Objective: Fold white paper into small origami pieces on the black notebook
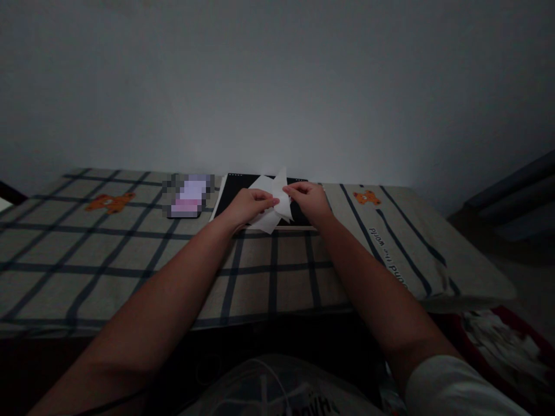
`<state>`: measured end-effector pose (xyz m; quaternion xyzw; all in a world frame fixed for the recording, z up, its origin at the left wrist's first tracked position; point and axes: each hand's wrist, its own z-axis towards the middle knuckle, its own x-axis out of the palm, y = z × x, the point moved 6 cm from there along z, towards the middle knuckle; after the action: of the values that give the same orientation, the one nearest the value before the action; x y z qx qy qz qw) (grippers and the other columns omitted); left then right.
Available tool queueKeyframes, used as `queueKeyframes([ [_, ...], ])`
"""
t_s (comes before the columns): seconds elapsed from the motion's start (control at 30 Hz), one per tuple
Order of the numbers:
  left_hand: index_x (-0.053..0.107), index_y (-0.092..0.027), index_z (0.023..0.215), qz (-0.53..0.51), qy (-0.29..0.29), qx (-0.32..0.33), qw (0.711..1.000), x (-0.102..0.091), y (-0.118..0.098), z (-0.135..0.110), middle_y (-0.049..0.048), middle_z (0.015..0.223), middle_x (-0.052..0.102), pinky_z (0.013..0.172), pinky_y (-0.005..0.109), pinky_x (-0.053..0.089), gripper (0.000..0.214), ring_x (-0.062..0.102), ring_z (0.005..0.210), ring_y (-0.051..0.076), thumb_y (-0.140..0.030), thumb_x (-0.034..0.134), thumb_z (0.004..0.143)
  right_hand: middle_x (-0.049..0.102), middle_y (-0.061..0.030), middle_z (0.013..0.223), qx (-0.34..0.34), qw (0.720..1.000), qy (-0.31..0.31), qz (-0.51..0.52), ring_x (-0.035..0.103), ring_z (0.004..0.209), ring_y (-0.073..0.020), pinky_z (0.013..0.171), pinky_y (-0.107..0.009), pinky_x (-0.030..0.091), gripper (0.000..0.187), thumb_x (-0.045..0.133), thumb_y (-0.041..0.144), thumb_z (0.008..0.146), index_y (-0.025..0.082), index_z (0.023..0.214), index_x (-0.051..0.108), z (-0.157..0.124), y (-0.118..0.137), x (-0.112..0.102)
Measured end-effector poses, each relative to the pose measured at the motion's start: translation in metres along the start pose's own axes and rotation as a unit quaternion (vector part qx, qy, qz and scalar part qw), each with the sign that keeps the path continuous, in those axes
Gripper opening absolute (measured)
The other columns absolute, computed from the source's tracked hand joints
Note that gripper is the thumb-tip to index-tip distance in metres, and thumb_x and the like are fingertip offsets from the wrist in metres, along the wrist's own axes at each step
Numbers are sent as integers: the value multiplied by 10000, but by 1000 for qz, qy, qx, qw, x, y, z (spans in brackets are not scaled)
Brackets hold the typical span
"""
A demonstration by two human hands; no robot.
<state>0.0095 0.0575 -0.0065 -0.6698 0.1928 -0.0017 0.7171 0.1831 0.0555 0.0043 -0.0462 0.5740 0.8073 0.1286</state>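
Note:
A folded sheet of white paper (271, 218), with several pointed flaps standing up, is held over a black-covered notebook or pad (229, 193). My left hand (251, 205) pinches the paper near its middle, thumb and fingers closed. From the other side, my right hand (310, 199) grips the upright flap on the right between thumb and forefinger. Both hands rest low over the black cover, close to each other. The underside of the folds is hidden behind my fingers.
The table wears a checked cloth (169, 254) with orange bear prints. A phone (187, 196) with a lit, blurred screen lies left of the black pad. A grey wall (277, 86) rises behind the table. At lower right is a red container (515, 323) with pale crumpled stuff.

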Motion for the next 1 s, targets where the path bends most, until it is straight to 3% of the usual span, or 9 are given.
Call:
queueKeyframes([
  [0.1, 734, -166, 754, 21, 15, -14, 1000, 1, 3, 0, 3, 584, 597, 455, 244, 237, 326, 404, 453, 87, -453, 804, 615, 669, -23, 684, -3, 1000, -8, -3, 574, 660, -147, 656, -299, 441, 268, 711, 425, 718, 161, 760, 716, 0, 2, -2],
  [0.23, 706, -166, 654, 22, 20, 15, 999, 1, -2, 0, 5, 592, 614, 467, 245, 278, 257, 445, 481, 95, -404, 798, 616, 670, -23, 684, -4, 1000, -7, -19, 577, 663, -152, 655, -301, 444, 262, 705, 427, 728, 169, 770, 723, -1, 5, -2],
  [0.47, 766, -172, 721, 66, 12, 7, 998, 1, -3, -2, 3, 541, 603, 446, 252, 255, 270, 392, 444, 87, -431, 788, 646, 655, -19, 676, -5, 999, -38, 3, 557, 643, -138, 647, -298, 442, 263, 714, 414, 727, 161, 795, 730, 1, 0, -7],
  [0.6, 764, -178, 687, 73, 18, 35, 997, 0, -4, 1, 14, 558, 622, 476, 254, 295, 247, 424, 476, 100, -424, 761, 669, 670, -28, 721, 6, 1000, -21, 12, 552, 664, -133, 637, -288, 438, 301, 708, 444, 731, 166, 837, 744, 3, -3, -6],
  [0.7, 758, -182, 708, 44, -13, 39, 998, -6, 1, 6, 30, 648, 678, 557, 268, 381, 229, 515, 550, 128, -407, 765, 667, 691, -44, 770, 31, 999, 17, 23, 534, 649, -125, 580, -272, 407, 343, 699, 459, 735, 166, 903, 759, 2, -4, -2],
  [0.9, 768, -196, 763, 42, -131, 70, 988, -22, 2, 10, 49, 771, 728, 693, 301, 453, 231, 615, 704, 182, -403, 771, 662, 700, -50, 771, 53, 996, 61, 20, 520, 629, -124, 552, -271, 379, 295, 740, 427, 694, 175, 844, 773, -1, -6, 3],
  [1.0, 765, -190, 773, 42, -141, 80, 986, -22, 0, 9, 53, 802, 738, 710, 302, 458, 235, 625, 732, 189, -406, 750, 680, 678, -42, 724, 58, 995, 78, 11, 525, 627, -125, 563, -276, 377, 309, 764, 407, 671, 161, 857, 776, -2, -8, 5],
])
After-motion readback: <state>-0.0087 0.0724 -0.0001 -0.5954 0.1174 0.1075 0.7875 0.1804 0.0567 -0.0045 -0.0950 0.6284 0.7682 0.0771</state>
